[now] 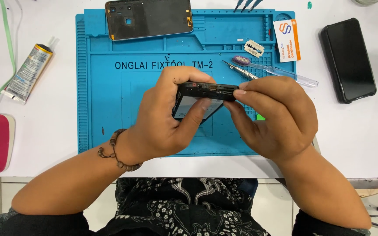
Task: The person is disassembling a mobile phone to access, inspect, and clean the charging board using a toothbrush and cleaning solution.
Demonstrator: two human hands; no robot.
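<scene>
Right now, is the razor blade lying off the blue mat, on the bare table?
No, the razor blade lies on the blue mat, near its upper right corner beside an orange-and-white card.

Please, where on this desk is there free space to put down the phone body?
Bare mat lies left of the left hand, and bare white table between mat and glue tube. Crowded: the mat's top right, with razor blade, screwdriver and card.

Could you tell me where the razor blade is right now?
The razor blade lies at the blue repair mat's upper right, between the orange-and-white card and the screwdriver.
</scene>
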